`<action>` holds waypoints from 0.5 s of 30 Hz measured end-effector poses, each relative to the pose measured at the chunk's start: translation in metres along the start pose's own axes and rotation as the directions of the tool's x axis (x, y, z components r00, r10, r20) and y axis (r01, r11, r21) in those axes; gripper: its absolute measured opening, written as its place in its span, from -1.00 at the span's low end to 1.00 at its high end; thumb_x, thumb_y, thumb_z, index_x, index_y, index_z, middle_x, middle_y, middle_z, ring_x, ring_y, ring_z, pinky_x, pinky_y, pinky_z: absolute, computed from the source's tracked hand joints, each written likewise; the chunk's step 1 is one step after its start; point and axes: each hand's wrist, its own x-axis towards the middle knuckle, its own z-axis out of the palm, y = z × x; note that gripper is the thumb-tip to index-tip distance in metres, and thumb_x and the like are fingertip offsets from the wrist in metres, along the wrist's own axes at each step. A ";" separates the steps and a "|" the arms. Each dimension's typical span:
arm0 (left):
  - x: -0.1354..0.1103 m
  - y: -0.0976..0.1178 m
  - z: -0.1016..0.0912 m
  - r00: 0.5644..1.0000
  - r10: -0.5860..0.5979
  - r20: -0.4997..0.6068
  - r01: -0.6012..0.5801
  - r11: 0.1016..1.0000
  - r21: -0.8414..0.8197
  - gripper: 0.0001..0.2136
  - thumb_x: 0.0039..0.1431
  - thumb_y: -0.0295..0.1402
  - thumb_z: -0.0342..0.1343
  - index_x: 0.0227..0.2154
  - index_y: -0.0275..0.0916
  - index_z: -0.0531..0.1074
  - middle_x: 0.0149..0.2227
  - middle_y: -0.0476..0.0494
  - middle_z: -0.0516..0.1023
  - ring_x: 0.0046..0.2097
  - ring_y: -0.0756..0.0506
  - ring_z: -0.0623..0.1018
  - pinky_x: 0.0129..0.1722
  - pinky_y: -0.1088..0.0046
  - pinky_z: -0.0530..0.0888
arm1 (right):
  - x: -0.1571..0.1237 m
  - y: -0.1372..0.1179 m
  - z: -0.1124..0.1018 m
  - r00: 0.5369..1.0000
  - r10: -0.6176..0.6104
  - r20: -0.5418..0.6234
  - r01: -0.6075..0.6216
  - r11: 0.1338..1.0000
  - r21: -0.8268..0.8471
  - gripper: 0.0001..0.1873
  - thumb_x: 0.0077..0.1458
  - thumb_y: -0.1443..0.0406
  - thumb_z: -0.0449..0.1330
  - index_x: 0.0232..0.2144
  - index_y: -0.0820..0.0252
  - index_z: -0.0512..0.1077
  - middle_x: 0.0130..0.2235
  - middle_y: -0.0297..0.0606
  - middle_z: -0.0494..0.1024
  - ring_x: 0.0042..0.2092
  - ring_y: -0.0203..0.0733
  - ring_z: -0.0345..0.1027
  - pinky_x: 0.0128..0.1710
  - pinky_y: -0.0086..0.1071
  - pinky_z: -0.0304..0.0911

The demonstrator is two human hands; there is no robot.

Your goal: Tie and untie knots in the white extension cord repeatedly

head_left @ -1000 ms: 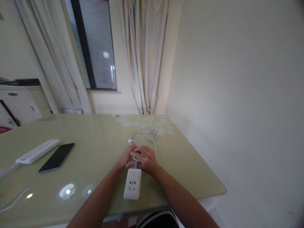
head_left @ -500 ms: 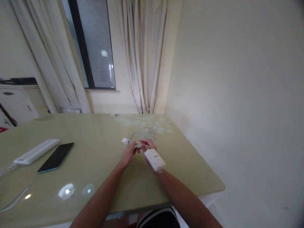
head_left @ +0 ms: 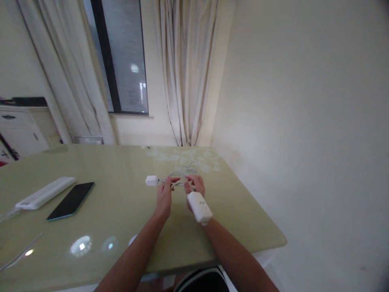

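Note:
Between my two hands runs a white cable (head_left: 178,184), gathered in a few strands. My left hand (head_left: 164,196) is closed on its left part, and a white plug (head_left: 151,180) sticks out to the left of those fingers. Gripping the cable's right part, my right hand (head_left: 196,186) has its thumb on top. A small white socket block (head_left: 199,207) hangs over my right wrist on the near side. Beyond the hands, a loose loop of the same cable (head_left: 190,167) lies on the table.
A black phone (head_left: 71,200) lies on the glossy table (head_left: 121,162) at the left, beside a long white power strip (head_left: 45,193). A thin white cable (head_left: 22,253) is at the near left. The wall (head_left: 304,142) borders the table's right side.
My hands have moved slightly apart, with the cable still between them. The plug has shifted left and now shows more fully. The socket block has tipped a little on my right wrist.

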 end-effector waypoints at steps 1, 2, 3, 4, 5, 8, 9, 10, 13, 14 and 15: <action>0.004 -0.001 -0.003 0.999 -0.020 -0.028 0.019 0.999 -0.028 -0.49 0.22 0.09 -0.01 -0.37 -0.26 0.62 -0.37 -0.19 0.60 -0.34 -0.10 0.45 -0.34 0.38 0.35 | 0.000 -0.001 -0.002 0.991 -0.131 0.031 0.133 0.989 -0.064 -0.67 0.28 0.03 0.19 -0.16 0.11 0.59 -0.21 -0.15 0.56 -0.17 -0.10 0.39 -0.11 -0.22 0.30; 0.007 -0.002 -0.006 0.998 -0.034 -0.054 0.031 0.998 -0.052 -0.51 0.21 0.08 0.01 -0.40 -0.26 0.60 -0.40 -0.17 0.59 -0.36 -0.09 0.45 -0.35 0.38 0.35 | 0.000 -0.003 -0.003 0.966 -0.247 0.072 0.254 0.960 -0.115 -0.72 0.25 0.06 0.24 -0.15 0.06 0.61 -0.19 -0.15 0.56 -0.16 -0.09 0.39 -0.08 -0.19 0.29; 0.011 -0.003 -0.008 0.996 -0.042 -0.077 0.036 0.997 -0.071 -0.53 0.19 0.07 0.02 -0.43 -0.26 0.57 -0.41 -0.16 0.57 -0.37 -0.08 0.44 -0.35 0.39 0.35 | 0.000 -0.004 -0.005 0.935 -0.337 0.111 0.351 0.924 -0.150 -0.76 0.23 0.10 0.28 -0.13 0.01 0.62 -0.18 -0.15 0.56 -0.15 -0.08 0.39 -0.06 -0.17 0.28; 0.014 -0.004 -0.011 0.994 -0.048 -0.102 0.039 0.996 -0.086 -0.55 0.18 0.06 0.04 -0.45 -0.25 0.54 -0.43 -0.14 0.55 -0.38 -0.07 0.44 -0.35 0.39 0.35 | 0.001 -0.006 -0.005 0.906 -0.399 0.141 0.420 0.890 -0.176 -0.78 0.22 0.12 0.30 -0.11 -0.03 0.63 -0.17 -0.15 0.57 -0.14 -0.08 0.40 -0.05 -0.16 0.27; 0.017 -0.004 -0.014 0.990 -0.054 -0.128 0.041 0.994 -0.098 -0.57 0.17 0.05 0.05 -0.47 -0.24 0.51 -0.45 -0.11 0.53 -0.39 -0.07 0.44 -0.35 0.40 0.35 | 0.002 -0.008 -0.006 0.883 -0.440 0.164 0.466 0.863 -0.193 -0.77 0.20 0.14 0.32 -0.09 -0.07 0.63 -0.16 -0.16 0.58 -0.14 -0.07 0.40 -0.06 -0.15 0.27; 0.024 -0.003 -0.019 0.979 -0.080 -0.185 0.059 0.991 -0.120 -0.60 0.14 0.05 0.05 -0.51 -0.21 0.42 -0.50 -0.05 0.45 -0.41 -0.06 0.42 -0.37 0.41 0.35 | 0.006 -0.013 -0.008 0.828 -0.505 0.245 0.555 0.802 -0.221 -0.74 0.21 0.15 0.33 -0.05 -0.11 0.62 -0.13 -0.19 0.63 -0.13 -0.07 0.43 -0.09 -0.14 0.28; 0.025 -0.002 -0.020 0.977 -0.087 -0.192 0.064 0.990 -0.124 -0.60 0.14 0.05 0.04 -0.52 -0.20 0.40 -0.52 -0.03 0.43 -0.42 -0.06 0.41 -0.37 0.41 0.35 | 0.008 -0.015 -0.010 0.804 -0.522 0.287 0.585 0.781 -0.218 -0.75 0.22 0.17 0.31 -0.04 -0.11 0.62 -0.12 -0.21 0.65 -0.14 -0.08 0.44 -0.10 -0.14 0.28; 0.026 0.000 -0.021 0.976 -0.090 -0.197 0.066 0.990 -0.125 -0.60 0.14 0.05 0.04 -0.53 -0.19 0.38 -0.53 -0.02 0.41 -0.43 -0.05 0.40 -0.39 0.42 0.34 | 0.010 -0.017 -0.012 0.774 -0.539 0.332 0.617 0.760 -0.205 -0.75 0.24 0.20 0.29 -0.04 -0.11 0.61 -0.11 -0.23 0.66 -0.15 -0.11 0.45 -0.10 -0.16 0.28; 0.026 0.005 -0.022 0.978 -0.093 -0.186 0.070 0.989 -0.130 -0.62 0.14 0.02 0.04 -0.57 -0.18 0.33 -0.56 -0.01 0.38 -0.46 -0.04 0.37 -0.41 0.42 0.31 | 0.014 -0.023 -0.024 0.676 -0.597 0.431 0.697 0.708 -0.112 -0.71 0.27 0.27 0.26 0.02 -0.12 0.58 -0.05 -0.31 0.67 -0.15 -0.18 0.45 -0.08 -0.20 0.29; 0.025 0.007 -0.022 0.980 -0.096 -0.174 0.073 0.988 -0.135 -0.62 0.14 0.01 0.04 -0.58 -0.18 0.32 -0.56 -0.02 0.39 -0.46 -0.04 0.37 -0.41 0.42 0.31 | 0.014 -0.025 -0.029 0.656 -0.606 0.450 0.704 0.706 -0.076 -0.68 0.27 0.28 0.26 0.04 -0.13 0.56 -0.04 -0.34 0.67 -0.14 -0.19 0.45 -0.06 -0.20 0.29; 0.024 0.009 -0.022 0.982 -0.099 -0.158 0.078 0.988 -0.137 -0.63 0.14 0.00 0.05 -0.59 -0.18 0.30 -0.55 -0.03 0.41 -0.46 -0.04 0.38 -0.41 0.42 0.32 | 0.015 -0.028 -0.035 0.646 -0.605 0.466 0.700 0.713 -0.046 -0.66 0.27 0.29 0.27 0.06 -0.13 0.54 -0.03 -0.36 0.67 -0.12 -0.20 0.45 -0.05 -0.20 0.29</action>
